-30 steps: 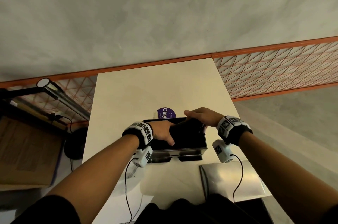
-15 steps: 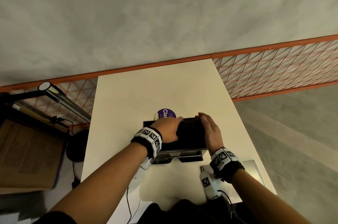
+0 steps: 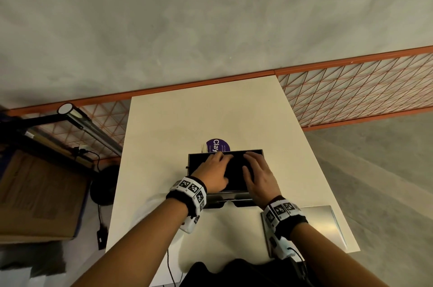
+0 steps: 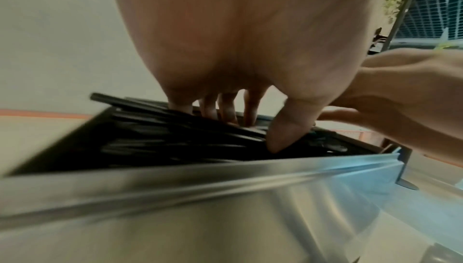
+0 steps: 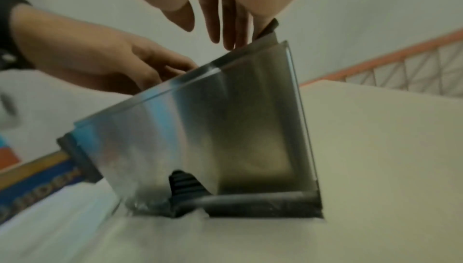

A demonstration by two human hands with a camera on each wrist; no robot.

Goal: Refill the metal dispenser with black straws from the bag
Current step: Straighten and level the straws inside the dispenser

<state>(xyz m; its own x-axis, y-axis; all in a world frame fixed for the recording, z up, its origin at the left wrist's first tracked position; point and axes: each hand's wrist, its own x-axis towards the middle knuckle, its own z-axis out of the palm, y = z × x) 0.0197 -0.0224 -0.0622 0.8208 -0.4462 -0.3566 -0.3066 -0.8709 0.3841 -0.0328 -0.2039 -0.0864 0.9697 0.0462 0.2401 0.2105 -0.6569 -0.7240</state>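
- Open-topped rectangular metal dispenser (image 3: 234,195) near front of cream table (image 3: 199,118), bare tabletop beyond
- Black straws (image 4: 160,138) inside, under flat-fingered left hand (image 3: 214,175) and right hand (image 3: 259,178), neither gripping
- Orange mesh railing (image 3: 351,85) behind

Head view: most of the black straws (image 3: 235,169) were covered by the left hand (image 3: 214,173) and the right hand (image 3: 257,180); single straws could not be resolved inside the dark opening of the metal dispenser (image 3: 230,200). The purple round label (image 3: 218,145) behind it was half hidden by the far rim, and its small print was unreadable. The flat metal sheet (image 3: 325,226) was partly covered by the right wrist. Left wrist view: the near wall was smeared by motion blur, and the fingertips (image 4: 226,111) were partly lost among the straws. Right wrist view: the interior was hidden by the steel wall; the lower left corner was blurred.
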